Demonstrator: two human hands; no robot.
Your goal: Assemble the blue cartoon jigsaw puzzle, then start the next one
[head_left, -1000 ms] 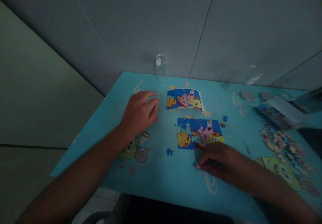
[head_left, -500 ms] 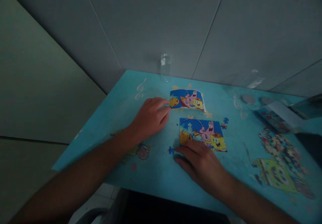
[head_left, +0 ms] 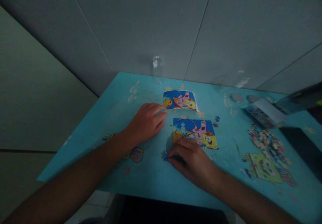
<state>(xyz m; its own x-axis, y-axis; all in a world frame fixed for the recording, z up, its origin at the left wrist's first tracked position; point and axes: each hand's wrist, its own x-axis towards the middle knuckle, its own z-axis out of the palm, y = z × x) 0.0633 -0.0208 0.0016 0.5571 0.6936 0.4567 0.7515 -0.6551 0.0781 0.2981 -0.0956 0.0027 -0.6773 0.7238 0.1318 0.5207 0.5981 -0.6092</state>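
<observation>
The right hand (head_left: 193,162) pinches a small blue puzzle piece (head_left: 165,157) just below the assembled puzzle (head_left: 195,133), while the left hand (head_left: 147,121) rests open-fingered beside it.

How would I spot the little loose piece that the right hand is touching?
Start at the turquoise table, then find the nearer cartoon puzzle. Just below its left corner, the right hand fingertips rest on a single blue puzzle piece, lying alone, unlike the multicoloured heap of pieces far right.
</observation>
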